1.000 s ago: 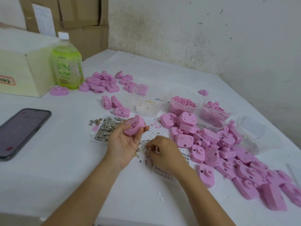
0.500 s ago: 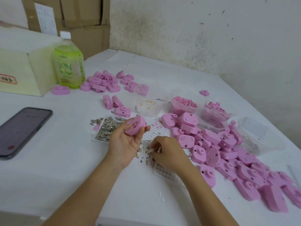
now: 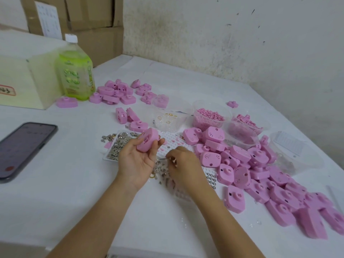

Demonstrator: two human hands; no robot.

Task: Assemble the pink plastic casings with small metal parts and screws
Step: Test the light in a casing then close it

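My left hand (image 3: 135, 162) holds a pink casing (image 3: 147, 140) up between thumb and fingertips, its open side turned toward me. Just to its right, my right hand (image 3: 184, 165) pinches a small metal part (image 3: 174, 160) with curled fingers, above a scatter of loose metal parts (image 3: 162, 171) on the white table. A white tray (image 3: 109, 158) holds a heap of small metal pieces (image 3: 121, 144) behind my left hand. A large pile of pink casings (image 3: 260, 175) spreads to the right.
A phone (image 3: 24, 148) lies at the left. A green bottle (image 3: 75, 71) and a cream box (image 3: 24, 81) stand at the back left, beside more pink casings (image 3: 119, 92). Clear tubs of pink bits (image 3: 208, 116) and of rings (image 3: 167, 118) sit behind the tray. Cardboard boxes (image 3: 83, 19) stand against the wall.
My right hand has risen from the scattered metal parts with a small piece pinched and moved closer to the casing. My left hand has kept the casing nearly still.
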